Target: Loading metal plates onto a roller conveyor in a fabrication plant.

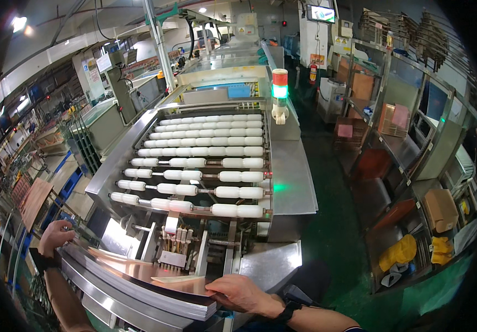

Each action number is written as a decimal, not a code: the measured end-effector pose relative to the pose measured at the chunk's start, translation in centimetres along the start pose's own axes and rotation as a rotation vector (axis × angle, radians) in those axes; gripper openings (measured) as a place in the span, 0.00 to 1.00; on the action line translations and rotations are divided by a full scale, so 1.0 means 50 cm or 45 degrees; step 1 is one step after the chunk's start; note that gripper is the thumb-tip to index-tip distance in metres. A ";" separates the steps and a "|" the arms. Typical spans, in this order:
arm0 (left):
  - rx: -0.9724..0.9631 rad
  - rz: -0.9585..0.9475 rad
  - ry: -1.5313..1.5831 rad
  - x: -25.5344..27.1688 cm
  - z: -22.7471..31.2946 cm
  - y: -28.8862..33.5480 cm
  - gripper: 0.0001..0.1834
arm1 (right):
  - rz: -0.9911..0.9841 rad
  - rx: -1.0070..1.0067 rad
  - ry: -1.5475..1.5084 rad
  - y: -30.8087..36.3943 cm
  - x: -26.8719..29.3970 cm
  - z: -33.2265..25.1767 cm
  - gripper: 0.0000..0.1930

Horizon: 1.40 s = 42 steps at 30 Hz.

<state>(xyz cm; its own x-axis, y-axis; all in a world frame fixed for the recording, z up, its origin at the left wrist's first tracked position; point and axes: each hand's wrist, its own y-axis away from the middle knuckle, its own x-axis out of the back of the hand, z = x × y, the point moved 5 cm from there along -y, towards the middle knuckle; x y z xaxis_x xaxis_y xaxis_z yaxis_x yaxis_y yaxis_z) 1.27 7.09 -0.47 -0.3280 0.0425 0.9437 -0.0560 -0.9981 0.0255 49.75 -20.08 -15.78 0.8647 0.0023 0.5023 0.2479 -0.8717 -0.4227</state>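
A thick stack of thin metal sheets (155, 296) lies at the front end of a roller conveyor, its pale edges facing me. The copper-coloured top sheet (139, 268) is shiny, and loose corners lift off it. At the stack's right end my right hand (241, 293) has its thumb and fingers closed on the copper sheet's corner; the fingertips are partly hidden. By the stack's far left end is my left hand (56, 237), its fingers curled inward. Whatever that hand may hold is hidden.
White rollers (205, 150) run away from me on the steel conveyor (291, 182). A signal light (279, 91), lit green, stands at its right. Along the right wall is a metal rack (382, 149) with a cardboard box (440, 210) and yellow gloves (398, 252). A copper-coloured panel (36, 202) leans at left.
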 end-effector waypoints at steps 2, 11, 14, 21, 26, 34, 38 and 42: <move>0.027 -0.034 -0.008 -0.001 0.004 0.003 0.33 | -0.002 0.022 -0.001 0.000 -0.005 0.000 0.10; 0.001 -0.065 0.172 0.005 -0.019 0.019 0.40 | 0.149 0.083 0.033 -0.008 0.003 -0.007 0.06; -0.038 0.000 0.321 0.007 -0.022 0.024 0.43 | 0.331 -0.016 0.063 -0.019 0.018 0.002 0.07; 0.008 0.037 0.130 0.011 -0.021 0.034 0.37 | 0.441 -0.174 -0.006 -0.099 0.098 0.028 0.10; -0.015 -0.052 -0.060 -0.004 -0.012 0.029 0.18 | 0.559 -0.493 -0.215 -0.103 0.117 0.089 0.11; 0.066 -0.076 -0.313 -0.006 -0.052 0.015 0.23 | 0.022 -0.475 -0.606 -0.005 0.020 0.021 0.24; 0.049 -0.096 -0.307 -0.006 -0.026 0.021 0.25 | -0.233 -0.434 -0.779 0.004 -0.007 -0.056 0.25; 0.077 -0.091 -0.247 -0.004 -0.021 0.021 0.24 | -0.388 -0.532 -0.904 0.004 -0.014 -0.065 0.22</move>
<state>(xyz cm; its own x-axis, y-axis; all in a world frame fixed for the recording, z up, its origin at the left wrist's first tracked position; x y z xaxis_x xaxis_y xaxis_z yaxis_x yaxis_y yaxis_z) 0.29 6.06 -1.00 -0.1371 0.1101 0.9844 -0.0141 -0.9939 0.1092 47.76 -21.84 -13.76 0.8890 0.4472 -0.0988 0.4521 -0.8913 0.0338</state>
